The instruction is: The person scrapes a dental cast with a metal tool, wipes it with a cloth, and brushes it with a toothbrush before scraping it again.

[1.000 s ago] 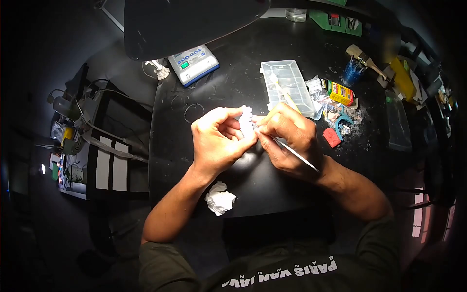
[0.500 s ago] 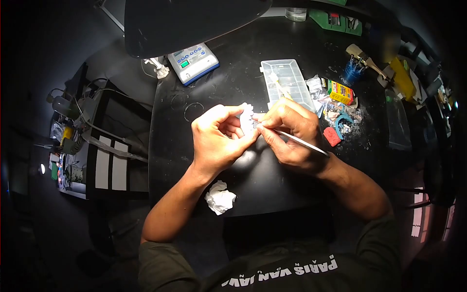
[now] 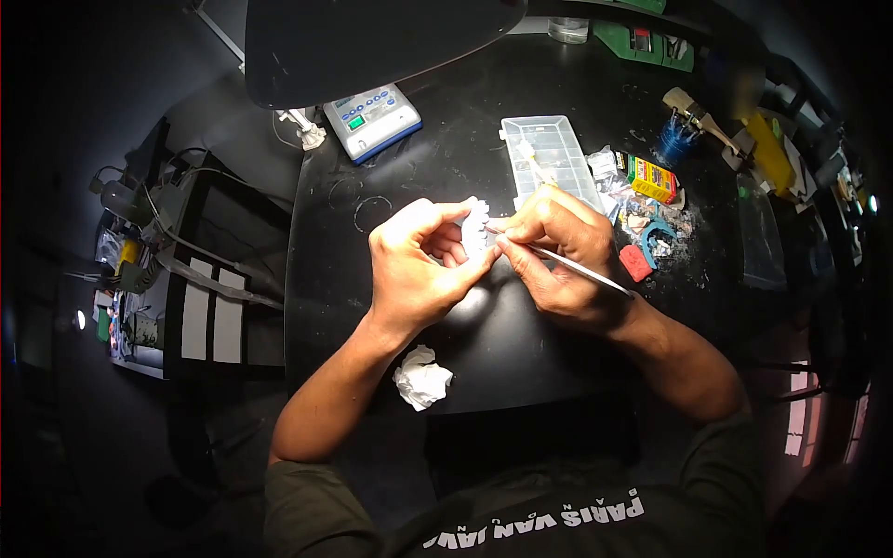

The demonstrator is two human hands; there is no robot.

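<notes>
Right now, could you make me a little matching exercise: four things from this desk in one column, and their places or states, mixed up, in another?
Things
1. thin tool
2. pale toothed piece
3. crumpled white paper
4. button-covered device

Places and states
A. lying near the front edge of the black table
B. showing a lit green display
C. held in the right hand
D. held in the left hand

Right pairs: 1-C, 2-D, 3-A, 4-B

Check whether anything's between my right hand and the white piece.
Nothing visible stands between them: your right hand holds the thin tool right up at the white piece, which your left hand grips.
</notes>
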